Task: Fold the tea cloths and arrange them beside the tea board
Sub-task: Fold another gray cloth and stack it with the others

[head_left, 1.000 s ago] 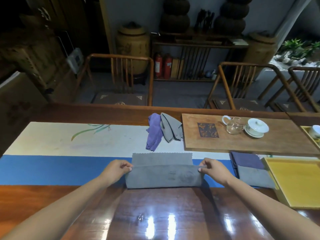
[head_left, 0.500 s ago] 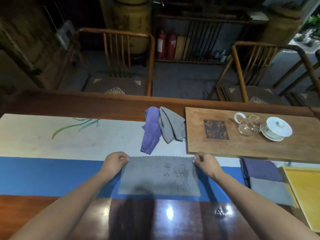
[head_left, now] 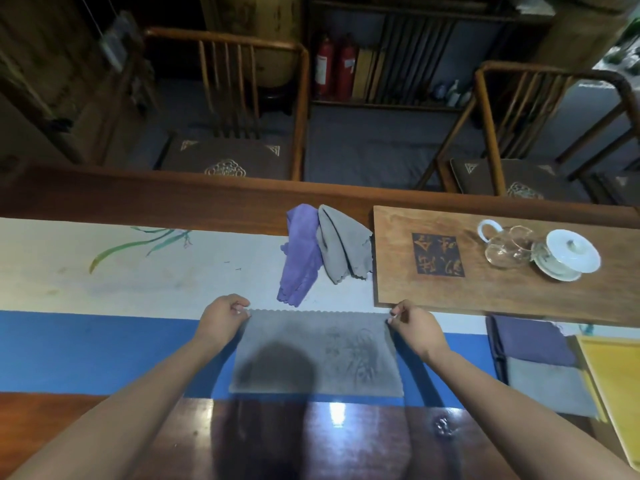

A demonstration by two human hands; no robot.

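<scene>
Both hands, left hand (head_left: 221, 315) and right hand (head_left: 414, 323), are finishing laying the grey cloth's (head_left: 317, 355) near half over its far edge.

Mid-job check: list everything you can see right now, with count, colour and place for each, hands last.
grey cloth: 1, grey, flat on the blue strip, far corners pinched
loose cloths: 2, purple and grey, crumpled left of the tea board
folded cloths: 2, purple and grey, stacked near the board's front edge, right
tea board: 1, brown wood, right
glass pitcher: 1, clear, on the board
lidded cup: 1, white, on the board
yellow tray: 1, far right edge
runner: 1, white and blue, along the table
chairs: 2, wooden, left and right, behind the table
extinguishers: 2, red, by the shelf
left hand: pinches the cloth's far left corner
right hand: pinches its far right corner
</scene>
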